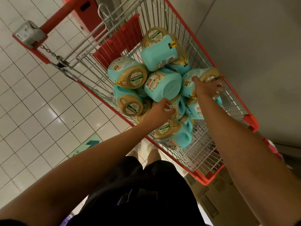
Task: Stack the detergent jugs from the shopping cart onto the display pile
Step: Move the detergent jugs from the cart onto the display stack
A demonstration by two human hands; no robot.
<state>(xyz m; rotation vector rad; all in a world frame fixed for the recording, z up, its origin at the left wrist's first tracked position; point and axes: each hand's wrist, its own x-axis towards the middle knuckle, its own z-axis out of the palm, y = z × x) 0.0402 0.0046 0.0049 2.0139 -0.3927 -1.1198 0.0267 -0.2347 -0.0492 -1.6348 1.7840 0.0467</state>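
Observation:
Several turquoise detergent jugs with tan caps lie heaped in a red-rimmed wire shopping cart (211,51). My left hand (160,110) reaches into the heap, fingers curling at the handle of a jug (177,110) lying on its side; whether they grip it is unclear. My right hand (206,88) lies over a jug (193,79) at the cart's right side, its fingers spread across the tan cap. A jug with its flat bottom facing me (164,85) sits between both hands. The display pile is out of view.
The cart's red handle with a coin lock (29,34) is at the far left. White tiled floor (32,103) lies to the left, a grey wall (252,62) to the right. A cardboard box (216,198) stands below the cart's near end. My legs and shoes are below.

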